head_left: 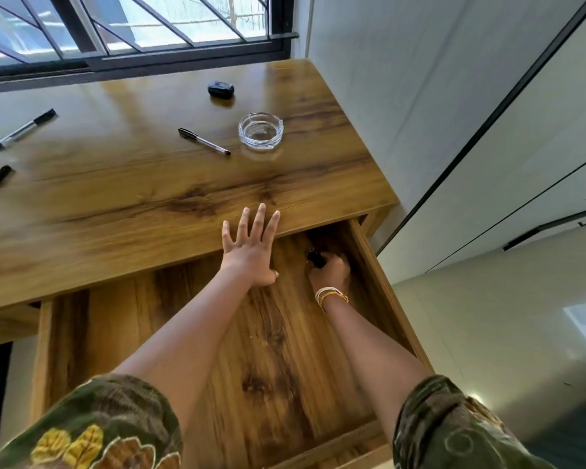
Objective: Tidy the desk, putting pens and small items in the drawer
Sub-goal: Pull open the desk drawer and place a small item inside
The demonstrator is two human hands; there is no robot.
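text: none legible | labels: none | numbers: 0

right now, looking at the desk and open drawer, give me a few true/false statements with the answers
1. The left hand lies flat on the desk edge. True.
2. The right hand holds a small dark item inside the drawer. True.
3. The glass ashtray sits in the drawer. False: it is on the desk.
4. No pens remain on the desk. False: three pens, including the middle pen, lie there.
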